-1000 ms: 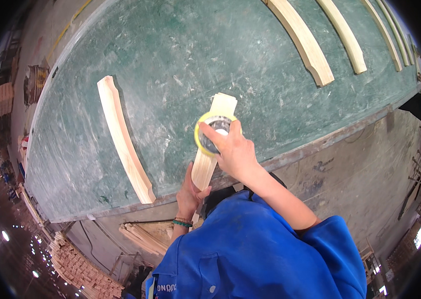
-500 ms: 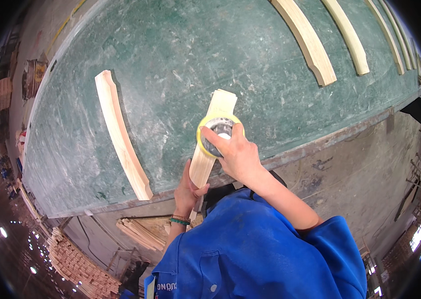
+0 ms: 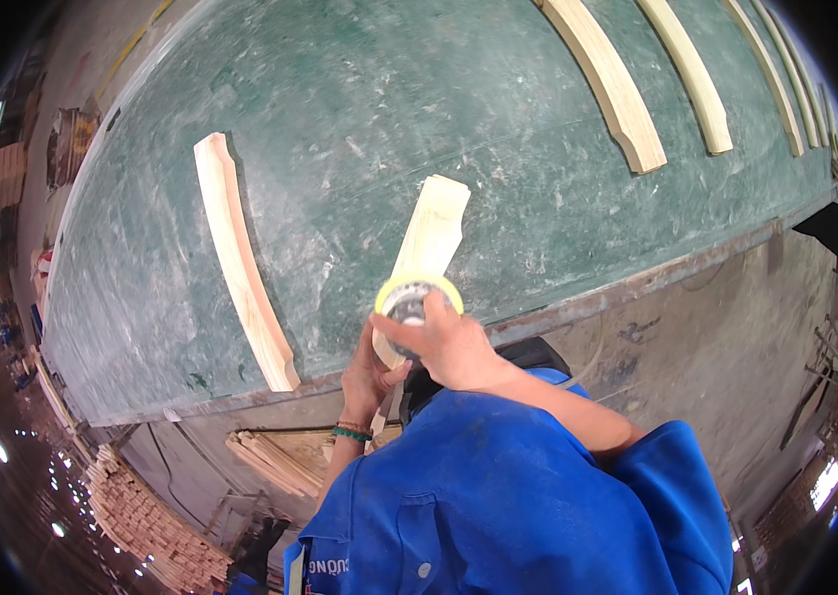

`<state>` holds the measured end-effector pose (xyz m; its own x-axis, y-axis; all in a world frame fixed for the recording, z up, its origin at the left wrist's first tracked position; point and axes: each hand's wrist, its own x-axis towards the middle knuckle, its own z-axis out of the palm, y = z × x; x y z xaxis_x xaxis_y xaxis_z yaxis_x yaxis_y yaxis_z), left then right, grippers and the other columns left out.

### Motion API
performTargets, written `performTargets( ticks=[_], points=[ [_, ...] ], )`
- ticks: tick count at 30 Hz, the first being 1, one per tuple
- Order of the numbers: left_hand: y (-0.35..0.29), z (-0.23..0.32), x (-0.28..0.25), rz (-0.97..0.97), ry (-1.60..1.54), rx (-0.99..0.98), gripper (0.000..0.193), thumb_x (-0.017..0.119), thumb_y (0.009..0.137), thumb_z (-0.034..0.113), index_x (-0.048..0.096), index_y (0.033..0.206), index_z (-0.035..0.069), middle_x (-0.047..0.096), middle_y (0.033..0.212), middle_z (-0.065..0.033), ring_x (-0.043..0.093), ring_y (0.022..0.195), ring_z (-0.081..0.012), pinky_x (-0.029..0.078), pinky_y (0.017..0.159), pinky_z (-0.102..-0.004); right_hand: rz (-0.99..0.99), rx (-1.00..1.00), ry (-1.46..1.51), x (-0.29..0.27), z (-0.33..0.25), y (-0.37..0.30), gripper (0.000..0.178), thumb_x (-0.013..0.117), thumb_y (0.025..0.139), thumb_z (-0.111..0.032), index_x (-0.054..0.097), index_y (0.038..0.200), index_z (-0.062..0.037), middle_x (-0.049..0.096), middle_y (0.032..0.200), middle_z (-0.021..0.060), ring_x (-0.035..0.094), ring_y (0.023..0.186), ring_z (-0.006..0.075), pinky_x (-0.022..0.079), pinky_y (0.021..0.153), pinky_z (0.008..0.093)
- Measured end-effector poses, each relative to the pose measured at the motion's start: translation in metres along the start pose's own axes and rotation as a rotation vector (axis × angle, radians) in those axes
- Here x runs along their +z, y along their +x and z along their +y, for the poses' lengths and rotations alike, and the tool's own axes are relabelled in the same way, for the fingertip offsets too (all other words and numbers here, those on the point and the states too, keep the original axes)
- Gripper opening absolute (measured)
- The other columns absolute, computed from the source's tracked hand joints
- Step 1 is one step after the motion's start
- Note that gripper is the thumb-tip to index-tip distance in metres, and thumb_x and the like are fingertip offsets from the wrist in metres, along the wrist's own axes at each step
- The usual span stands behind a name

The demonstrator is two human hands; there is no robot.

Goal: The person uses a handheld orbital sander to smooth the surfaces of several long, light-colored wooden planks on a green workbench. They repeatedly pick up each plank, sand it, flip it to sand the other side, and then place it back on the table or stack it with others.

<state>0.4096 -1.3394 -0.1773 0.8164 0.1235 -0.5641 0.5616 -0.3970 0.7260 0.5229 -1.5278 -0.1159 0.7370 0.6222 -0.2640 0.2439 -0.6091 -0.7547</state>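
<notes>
A pale, shaped wooden piece [image 3: 431,230] lies on the green tabletop [image 3: 340,129], its lower end at the front edge. My left hand [image 3: 369,380], with beaded bracelets at the wrist, is closed round that near end. In my right hand [image 3: 451,349] is a round sander [image 3: 406,309] with a yellow rim and grey body. The sander rests on the near part of the wood, just above my left hand, and covers some of it. To the left lies another curved wooden piece [image 3: 240,263], untouched.
Several curved wooden pieces [image 3: 609,84] lie on the tabletop at the far right. Below the front edge, wooden strips [image 3: 275,463] are stacked, with a larger pile of wood [image 3: 146,521] at the lower left. Another person's dark sleeve [image 3: 834,230] shows at the right rim.
My right hand has drawn the sander along the wood toward me, close to my left hand. The wood's far part is now uncovered. My left hand keeps its hold.
</notes>
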Motion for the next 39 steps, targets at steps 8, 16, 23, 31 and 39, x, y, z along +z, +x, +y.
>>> performTargets(
  ticks=[8, 16, 23, 31, 39],
  points=[
    [0.001, -0.008, 0.002, 0.025, -0.067, 0.108, 0.104, 0.084, 0.072, 0.039, 0.026, 0.154, 0.015, 0.061, 0.132, -0.0126, 0.060, 0.120, -0.0284, 0.048, 0.097, -0.0342, 0.061, -0.071, -0.104, 0.000, 0.007, -0.002, 0.064, 0.058, 0.081, -0.006, 0.052, 0.136, -0.0364, 0.044, 0.097, 0.0184, 0.062, 0.068, 0.0353, 0.057, 0.057, 0.0420],
    [0.000, -0.001, -0.007, 0.040, 0.296, -0.003, 0.105, 0.082, 0.065, 0.040, 0.028, 0.154, 0.024, 0.062, 0.127, -0.0174, 0.061, 0.116, -0.0354, 0.050, 0.092, -0.0402, 0.038, -0.026, -0.379, -0.055, 0.040, 0.039, 0.069, 0.068, 0.078, -0.011, 0.050, 0.139, -0.0387, 0.049, 0.108, 0.0241, 0.068, 0.076, 0.0401, 0.060, 0.063, 0.0432],
    [-0.001, 0.001, -0.011, 0.015, 0.314, -0.030, 0.104, 0.083, 0.065, 0.037, 0.028, 0.153, 0.028, 0.066, 0.112, -0.0212, 0.064, 0.102, -0.0390, 0.050, 0.088, -0.0451, 0.253, 0.023, -0.469, -0.100, 0.059, 0.114, 0.076, 0.077, 0.076, -0.011, 0.047, 0.140, -0.0374, 0.047, 0.104, 0.0218, 0.067, 0.079, 0.0408, 0.058, 0.068, 0.0442],
    [-0.003, -0.006, -0.008, 0.079, 0.328, 0.029, 0.106, 0.083, 0.064, 0.039, 0.026, 0.153, 0.030, 0.066, 0.104, -0.0223, 0.065, 0.097, -0.0402, 0.051, 0.086, -0.0467, 0.268, -0.058, -0.473, -0.089, 0.056, 0.120, 0.075, 0.079, 0.076, -0.018, 0.047, 0.139, -0.0407, 0.047, 0.102, 0.0205, 0.066, 0.078, 0.0405, 0.058, 0.068, 0.0440],
    [-0.003, -0.002, -0.008, 0.052, 0.345, -0.026, 0.106, 0.083, 0.063, 0.037, 0.027, 0.153, 0.031, 0.066, 0.106, -0.0217, 0.065, 0.099, -0.0397, 0.051, 0.086, -0.0465, 0.242, -0.043, -0.462, -0.085, 0.052, 0.123, 0.071, 0.077, 0.079, -0.022, 0.047, 0.141, -0.0407, 0.048, 0.102, 0.0207, 0.066, 0.084, 0.0422, 0.056, 0.072, 0.0446]
  ],
)
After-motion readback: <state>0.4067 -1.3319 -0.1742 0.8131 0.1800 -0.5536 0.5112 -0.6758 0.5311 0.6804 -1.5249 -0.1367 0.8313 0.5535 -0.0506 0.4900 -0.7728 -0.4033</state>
